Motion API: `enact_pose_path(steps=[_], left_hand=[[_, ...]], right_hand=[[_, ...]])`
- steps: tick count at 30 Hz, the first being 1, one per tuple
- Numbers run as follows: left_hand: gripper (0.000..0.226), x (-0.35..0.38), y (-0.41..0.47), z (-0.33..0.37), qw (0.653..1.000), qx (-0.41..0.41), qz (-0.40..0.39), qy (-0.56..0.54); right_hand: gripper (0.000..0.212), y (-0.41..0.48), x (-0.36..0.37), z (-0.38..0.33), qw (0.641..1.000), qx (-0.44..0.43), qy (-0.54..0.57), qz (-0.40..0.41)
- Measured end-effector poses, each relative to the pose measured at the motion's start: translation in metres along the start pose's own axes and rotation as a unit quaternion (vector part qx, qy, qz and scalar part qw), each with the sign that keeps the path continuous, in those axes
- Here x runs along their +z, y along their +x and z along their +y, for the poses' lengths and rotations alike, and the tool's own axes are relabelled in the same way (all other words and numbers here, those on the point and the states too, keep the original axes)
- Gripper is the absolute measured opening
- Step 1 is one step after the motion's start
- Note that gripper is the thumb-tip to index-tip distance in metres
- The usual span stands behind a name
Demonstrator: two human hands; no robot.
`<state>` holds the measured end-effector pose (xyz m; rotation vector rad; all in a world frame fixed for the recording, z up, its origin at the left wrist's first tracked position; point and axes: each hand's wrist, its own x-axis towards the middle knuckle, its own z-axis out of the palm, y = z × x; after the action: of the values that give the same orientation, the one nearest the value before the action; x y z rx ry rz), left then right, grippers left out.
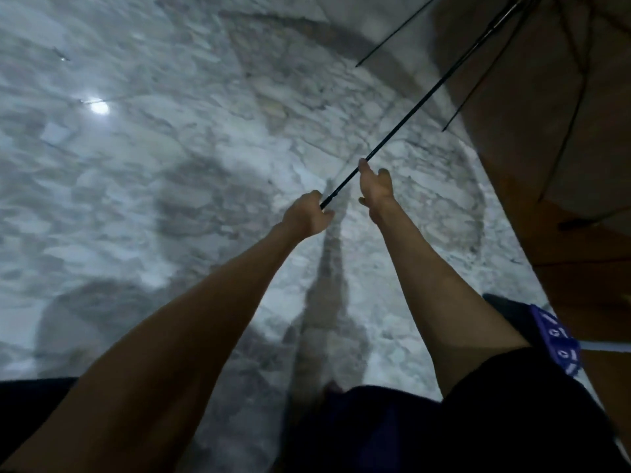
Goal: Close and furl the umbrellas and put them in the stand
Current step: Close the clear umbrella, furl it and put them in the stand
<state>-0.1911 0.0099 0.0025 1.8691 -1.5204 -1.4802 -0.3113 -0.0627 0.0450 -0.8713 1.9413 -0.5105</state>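
Lower frame: dark clothing above a pale marble floor (136,199) bearing a bright light reflection at left. Centre: left hand (307,215) closed around the umbrella shaft (409,107); right hand (375,186) loosely open, fingertips touching it. Upper right: open umbrella canopy (532,97).

One head-worn view looks down along both outstretched arms at marble floor (170,165).
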Motion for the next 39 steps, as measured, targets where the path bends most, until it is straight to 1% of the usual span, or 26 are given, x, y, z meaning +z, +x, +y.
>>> enact_pose_path(steps=[1,3,5,7,9,11,14,18,21,24,28,32,34,37,39], left_hand=[[0.044,0.013,0.017,-0.007,1.000,0.026,0.003,-0.005],[0.048,0.030,0.032,-0.015,0.999,0.046,0.002,-0.029],[0.047,0.043,0.042,-0.019,0.996,0.055,0.012,-0.065],[0.040,0.047,0.042,-0.017,0.994,0.064,0.038,-0.083],[0.036,0.045,0.031,-0.010,0.990,0.081,0.067,-0.089],[0.036,0.037,0.014,-0.001,0.987,0.087,0.097,-0.089],[0.035,0.012,-0.030,0.030,0.986,0.064,0.123,-0.087],[0.034,-0.031,-0.098,0.084,0.979,0.040,0.174,-0.099],[0.038,-0.079,-0.162,0.141,0.972,0.029,0.206,-0.112],[0.044,-0.133,-0.223,0.206,0.970,0.015,0.200,-0.137],[0.046,-0.204,-0.294,0.297,0.970,0.026,0.187,-0.155],[0.048,-0.274,-0.372,0.390,0.972,0.034,0.177,-0.152],[0.050,-0.301,-0.404,0.426,0.973,0.037,0.176,-0.143],[0.048,-0.329,-0.436,0.462,0.973,0.039,0.162,-0.160],[0.049,-0.345,-0.458,0.480,0.971,0.057,0.167,-0.163]], right_hand=[[0.083,0.015,0.004,0.004,0.999,-0.013,0.031,0.009],[0.076,0.028,0.008,0.007,0.997,-0.028,0.071,0.005],[0.059,0.036,0.009,0.011,0.993,-0.056,0.101,-0.024],[0.040,0.034,0.006,0.005,0.988,-0.077,0.121,-0.057],[0.029,0.023,0.000,-0.006,0.984,-0.094,0.132,-0.072],[0.022,0.006,-0.005,-0.018,0.982,-0.096,0.134,-0.087],[0.012,-0.035,-0.021,-0.052,0.983,-0.073,0.124,-0.116],[0.012,-0.097,-0.052,-0.107,0.982,-0.046,0.114,-0.141],[0.012,-0.160,-0.083,-0.162,0.979,-0.025,0.113,-0.167],[0.013,-0.226,-0.118,-0.227,0.976,-0.011,0.124,-0.181],[0.013,-0.314,-0.169,-0.316,0.975,-0.001,0.137,-0.176],[0.022,-0.398,-0.218,-0.397,0.968,0.019,0.173,-0.183],[0.024,-0.433,-0.238,-0.430,0.966,0.024,0.183,-0.182],[0.022,-0.475,-0.262,-0.467,0.962,0.028,0.197,-0.186],[0.028,-0.500,-0.279,-0.483,0.961,0.018,0.192,-0.196]])
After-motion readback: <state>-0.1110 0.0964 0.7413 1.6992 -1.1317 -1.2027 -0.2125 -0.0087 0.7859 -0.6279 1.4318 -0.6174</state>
